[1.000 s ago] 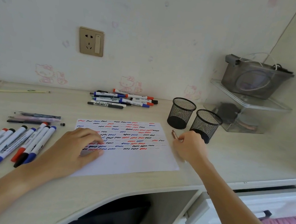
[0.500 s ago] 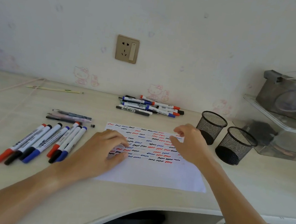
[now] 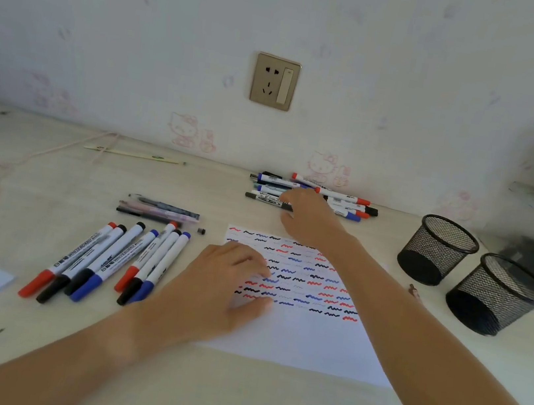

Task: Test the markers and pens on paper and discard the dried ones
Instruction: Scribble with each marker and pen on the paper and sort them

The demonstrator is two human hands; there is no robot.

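Right hand [image 3: 308, 220] moved from paper [image 3: 304, 339] to marker pile [image 3: 345, 202] (grip unclear); left hand [image 3: 221, 289] flat on paper

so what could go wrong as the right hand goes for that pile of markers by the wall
The right hand reaches into a loose pile of markers lying across each other, so pulling one out may roll others away. The right forearm crosses the paper; only the left hand pins it, so it might shift. Tested markers lie close by and could get mixed up.
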